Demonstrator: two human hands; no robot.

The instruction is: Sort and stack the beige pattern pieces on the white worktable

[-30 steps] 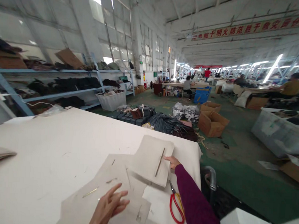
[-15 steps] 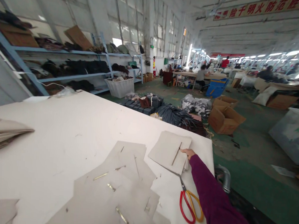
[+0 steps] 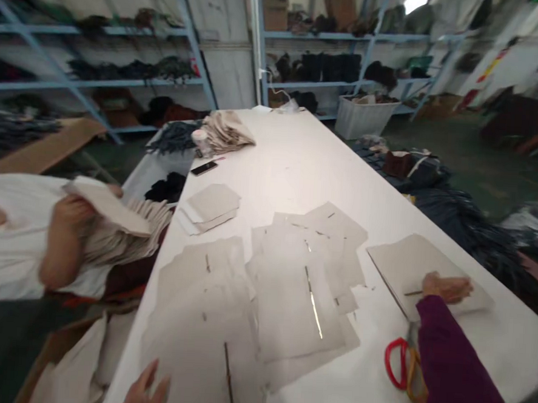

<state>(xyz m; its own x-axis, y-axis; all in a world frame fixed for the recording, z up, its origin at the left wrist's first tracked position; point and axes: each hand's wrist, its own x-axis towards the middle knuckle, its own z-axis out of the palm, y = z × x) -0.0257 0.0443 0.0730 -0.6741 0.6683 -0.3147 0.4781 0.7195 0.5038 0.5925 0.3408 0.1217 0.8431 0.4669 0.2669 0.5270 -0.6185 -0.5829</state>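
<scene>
My right hand (image 3: 448,288) lies on a stack of beige fabric pieces (image 3: 406,261) at the right, fingers stretched out over a dark slit or zipper line in the top piece. Scissors (image 3: 407,368) with one red and one yellow handle rest beside my purple sleeve, blades toward the stack. At the bottom left, my left hand (image 3: 145,391) shows only in part, its fingers apart and empty, near the edge of spread beige pieces (image 3: 189,318). More overlapping pieces (image 3: 285,306), with dark and shiny metallic strips on them, cover the table's middle.
On the white table (image 3: 299,148) lie a small stack of beige pieces (image 3: 214,204), a phone (image 3: 204,168) and a folded fabric heap (image 3: 227,132). A co-worker (image 3: 16,234) holds beige pieces at the left. Blue shelves (image 3: 312,85) and a white bin (image 3: 363,116) stand behind.
The view has swung left, bringing the co-worker and my left hand into sight. My right hand remains on the right-hand stack, its fingers now pointing the other way, to the right.
</scene>
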